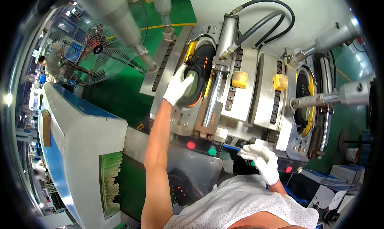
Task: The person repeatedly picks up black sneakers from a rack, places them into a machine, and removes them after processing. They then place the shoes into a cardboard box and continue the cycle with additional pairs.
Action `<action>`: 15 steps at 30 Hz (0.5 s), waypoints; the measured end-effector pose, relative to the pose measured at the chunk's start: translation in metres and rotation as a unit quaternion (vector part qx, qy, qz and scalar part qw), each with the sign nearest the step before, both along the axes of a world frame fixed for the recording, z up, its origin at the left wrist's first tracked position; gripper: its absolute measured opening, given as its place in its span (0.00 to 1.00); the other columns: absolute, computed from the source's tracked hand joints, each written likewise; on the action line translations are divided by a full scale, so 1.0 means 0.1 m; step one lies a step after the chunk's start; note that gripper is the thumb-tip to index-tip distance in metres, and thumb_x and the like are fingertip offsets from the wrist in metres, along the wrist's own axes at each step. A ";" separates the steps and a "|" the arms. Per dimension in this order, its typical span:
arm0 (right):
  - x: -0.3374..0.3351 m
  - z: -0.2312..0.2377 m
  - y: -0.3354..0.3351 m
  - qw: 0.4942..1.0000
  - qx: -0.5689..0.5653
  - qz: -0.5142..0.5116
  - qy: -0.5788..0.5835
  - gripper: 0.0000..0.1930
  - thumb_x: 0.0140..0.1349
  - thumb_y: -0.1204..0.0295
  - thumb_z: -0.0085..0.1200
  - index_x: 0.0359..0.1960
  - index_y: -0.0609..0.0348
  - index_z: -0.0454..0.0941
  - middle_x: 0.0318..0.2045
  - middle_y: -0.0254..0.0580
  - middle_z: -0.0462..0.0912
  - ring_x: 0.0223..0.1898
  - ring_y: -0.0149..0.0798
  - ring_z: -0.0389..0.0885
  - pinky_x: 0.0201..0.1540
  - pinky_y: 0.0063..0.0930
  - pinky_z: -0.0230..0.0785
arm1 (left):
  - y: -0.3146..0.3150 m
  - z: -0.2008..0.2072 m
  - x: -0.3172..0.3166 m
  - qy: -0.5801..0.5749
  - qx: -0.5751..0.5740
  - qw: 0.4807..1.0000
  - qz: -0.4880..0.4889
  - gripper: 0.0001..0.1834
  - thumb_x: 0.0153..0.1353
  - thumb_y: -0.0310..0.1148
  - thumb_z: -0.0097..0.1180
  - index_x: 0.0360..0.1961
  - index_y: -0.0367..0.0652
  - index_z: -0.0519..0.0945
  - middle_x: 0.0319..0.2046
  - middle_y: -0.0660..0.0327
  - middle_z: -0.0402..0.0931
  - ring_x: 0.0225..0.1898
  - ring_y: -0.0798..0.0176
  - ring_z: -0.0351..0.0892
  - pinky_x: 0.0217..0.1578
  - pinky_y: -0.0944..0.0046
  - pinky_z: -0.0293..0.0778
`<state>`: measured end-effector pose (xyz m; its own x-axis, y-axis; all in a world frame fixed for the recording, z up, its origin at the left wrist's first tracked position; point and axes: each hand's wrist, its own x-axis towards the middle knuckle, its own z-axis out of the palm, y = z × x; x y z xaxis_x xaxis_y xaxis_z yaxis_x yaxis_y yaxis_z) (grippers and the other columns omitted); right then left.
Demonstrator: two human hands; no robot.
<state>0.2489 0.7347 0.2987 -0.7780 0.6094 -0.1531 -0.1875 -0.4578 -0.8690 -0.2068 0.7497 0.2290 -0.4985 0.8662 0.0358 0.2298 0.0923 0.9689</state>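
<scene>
My left hand (pixel 179 87) is on the first shoe (pixel 205 61), set at the left end of the machine (pixel 266 97); the second shoe (pixel 302 100) sits at its right end. Two blocks (pixel 240 80) lie between them, with hoses (pixel 276 13) behind. Buttons (pixel 191 145) line the machine's near edge, and my right hand (pixel 262 162) is beside them, touching or not I can't tell. A cabinet (pixel 86 137) stands to my left, a fan (pixel 98 49) beyond it. A third shoe (pixel 183 193) lies just right of my left forearm (pixel 157 165), nearer me than the machine.
</scene>
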 end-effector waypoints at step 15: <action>-0.07 -0.27 0.11 0.993 -0.005 -0.087 -0.083 0.27 0.70 0.69 0.56 0.63 0.77 0.66 0.59 0.66 0.75 0.61 0.59 0.77 0.65 0.51 0.70 | 0.91 0.12 -0.23 0.284 -0.131 0.950 0.019 0.26 0.72 0.51 0.45 0.44 0.36 0.81 0.41 0.39 0.81 0.48 0.39 0.78 0.51 0.45 0.70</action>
